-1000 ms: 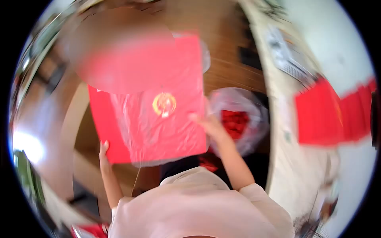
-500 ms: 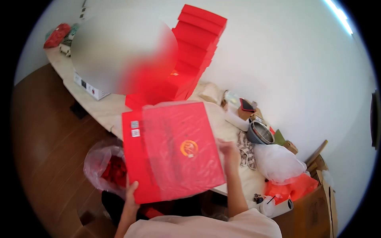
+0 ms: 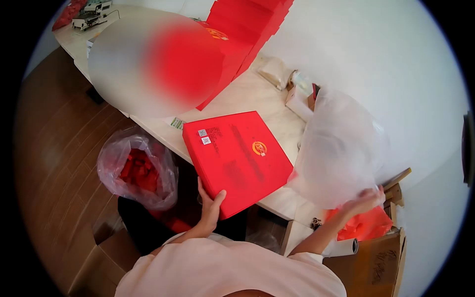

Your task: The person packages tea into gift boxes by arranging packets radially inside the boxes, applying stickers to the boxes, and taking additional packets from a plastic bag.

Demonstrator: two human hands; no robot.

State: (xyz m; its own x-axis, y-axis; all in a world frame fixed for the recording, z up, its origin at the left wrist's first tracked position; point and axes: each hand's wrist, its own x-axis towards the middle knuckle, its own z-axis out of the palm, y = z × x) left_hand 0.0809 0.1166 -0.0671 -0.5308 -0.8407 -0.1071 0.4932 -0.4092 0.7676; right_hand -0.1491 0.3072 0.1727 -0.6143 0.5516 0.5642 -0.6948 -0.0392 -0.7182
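Note:
A flat red box with a gold round emblem and two small white labels is tilted over the table's front edge. My left hand grips its lower left edge, thumb on top. Out to the right, my right hand is closed on the lower edge of a large translucent plastic bag. The bag hangs off the box, close to its right corner.
Stacked red boxes stand at the back of the pale table. A clear bag of red pieces sits at the lower left. A cardboard box and red plastic are at the lower right.
The plastic that covered the box has come off it and moved right with my right hand. The box has turned and shifted right in my left hand. The view has shifted too.

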